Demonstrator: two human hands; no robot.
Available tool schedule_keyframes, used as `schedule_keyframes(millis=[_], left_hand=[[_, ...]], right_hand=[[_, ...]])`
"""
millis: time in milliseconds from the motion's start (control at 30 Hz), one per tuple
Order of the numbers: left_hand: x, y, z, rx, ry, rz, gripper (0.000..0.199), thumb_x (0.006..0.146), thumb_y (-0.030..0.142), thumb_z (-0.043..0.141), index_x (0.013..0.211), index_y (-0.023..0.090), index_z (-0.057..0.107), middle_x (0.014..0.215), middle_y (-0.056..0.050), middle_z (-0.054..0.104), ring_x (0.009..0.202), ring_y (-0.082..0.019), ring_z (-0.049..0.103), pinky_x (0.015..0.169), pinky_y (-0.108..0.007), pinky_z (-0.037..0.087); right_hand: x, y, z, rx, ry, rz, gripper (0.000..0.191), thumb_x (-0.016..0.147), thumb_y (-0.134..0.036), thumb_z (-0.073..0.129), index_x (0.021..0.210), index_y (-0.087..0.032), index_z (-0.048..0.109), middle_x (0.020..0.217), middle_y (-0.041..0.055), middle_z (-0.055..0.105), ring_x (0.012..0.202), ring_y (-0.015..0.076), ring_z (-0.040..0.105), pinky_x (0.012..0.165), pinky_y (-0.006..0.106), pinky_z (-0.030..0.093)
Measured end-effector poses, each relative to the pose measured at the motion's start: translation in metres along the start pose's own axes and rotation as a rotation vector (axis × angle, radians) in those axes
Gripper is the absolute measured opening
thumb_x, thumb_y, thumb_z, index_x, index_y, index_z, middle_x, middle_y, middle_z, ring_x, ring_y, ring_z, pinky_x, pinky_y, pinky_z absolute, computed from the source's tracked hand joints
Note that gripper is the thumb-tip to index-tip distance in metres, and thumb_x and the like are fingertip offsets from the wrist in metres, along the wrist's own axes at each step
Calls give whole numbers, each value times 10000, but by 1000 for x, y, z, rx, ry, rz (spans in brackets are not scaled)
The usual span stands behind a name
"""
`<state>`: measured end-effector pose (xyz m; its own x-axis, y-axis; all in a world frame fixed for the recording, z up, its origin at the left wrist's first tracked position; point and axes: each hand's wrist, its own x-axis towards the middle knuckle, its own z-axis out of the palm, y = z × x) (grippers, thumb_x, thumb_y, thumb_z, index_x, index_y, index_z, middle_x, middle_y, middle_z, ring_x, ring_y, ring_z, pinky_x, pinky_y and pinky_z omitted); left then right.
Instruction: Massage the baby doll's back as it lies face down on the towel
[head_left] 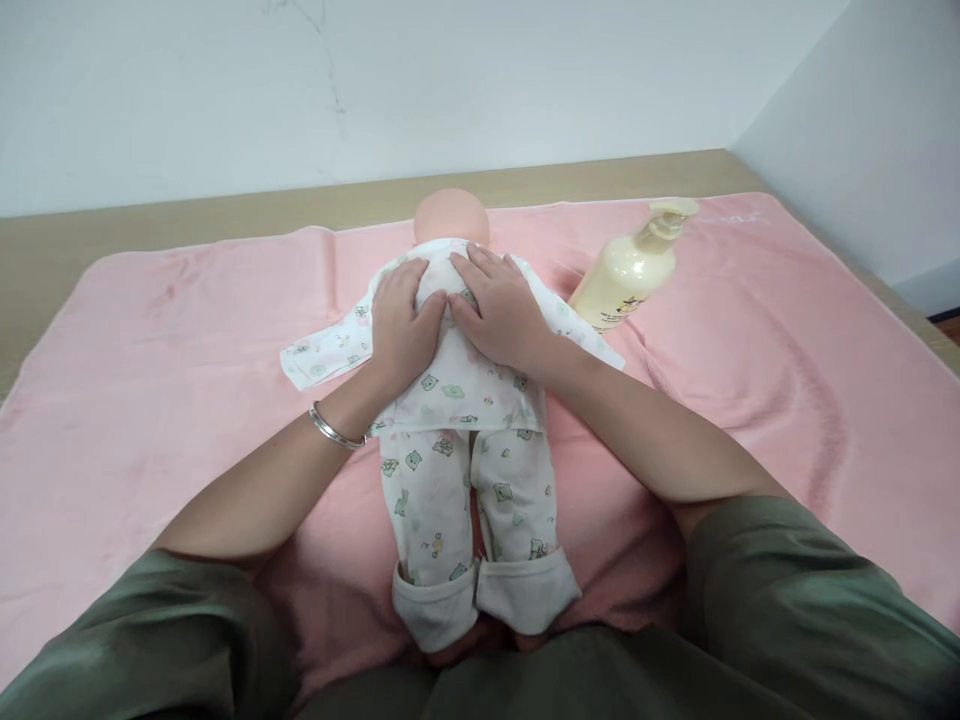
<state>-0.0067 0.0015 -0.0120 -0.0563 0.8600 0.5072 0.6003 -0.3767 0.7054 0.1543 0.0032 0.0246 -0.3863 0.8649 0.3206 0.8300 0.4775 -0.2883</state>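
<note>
A baby doll (451,216) lies on a pink blanket with its head away from me, apparently face down. It wears a white printed top (457,390) and matching trousers (427,500) with turned-up cuffs. My left hand (405,320) rests flat on the upper left of the doll's back, fingers stretched forward. On the upper right of the back lies my right hand (502,305), its fingers also extended. The two thumbs nearly meet at the middle. Both hands press on the cloth without gripping it. The doll's face and hands are hidden.
A cream pump bottle (626,275) leans to the right beside the doll's right sleeve. The pink blanket (202,340) covers most of the wooden surface (570,178). A white wall (487,90) stands behind, and another wall (870,130) rises at the right.
</note>
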Motion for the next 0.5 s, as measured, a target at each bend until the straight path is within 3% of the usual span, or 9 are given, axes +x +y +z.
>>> schedule_keyframes(millis=[200, 367, 500], left_hand=[[-3, -5, 2, -4, 15, 70, 485, 953, 309, 489, 1383, 162, 659, 1484, -137, 661, 1420, -308, 585, 1282, -481, 413], [-6, -7, 4, -44, 69, 130, 429, 969, 250, 434, 1291, 196, 713, 1423, -90, 714, 1386, -253, 626, 1259, -437, 452], [-4, -8, 3, -58, 43, 74, 434, 967, 260, 480, 1347, 214, 683, 1473, -81, 684, 1438, -261, 586, 1288, -450, 424]], right_hand=[[2, -3, -10, -37, -105, 31, 674, 1050, -253, 428, 1680, -43, 314, 1780, 202, 236, 1678, 369, 195, 1372, 636, 173], [-11, -22, -6, -82, -74, 84, 670, 1070, -284, 408, 1674, -15, 298, 1758, 256, 256, 1646, 466, 236, 1306, 773, 206], [-19, -30, -6, -48, -87, 48, 646, 1089, -315, 403, 1662, -25, 327, 1760, 254, 255, 1659, 454, 205, 1323, 731, 237]])
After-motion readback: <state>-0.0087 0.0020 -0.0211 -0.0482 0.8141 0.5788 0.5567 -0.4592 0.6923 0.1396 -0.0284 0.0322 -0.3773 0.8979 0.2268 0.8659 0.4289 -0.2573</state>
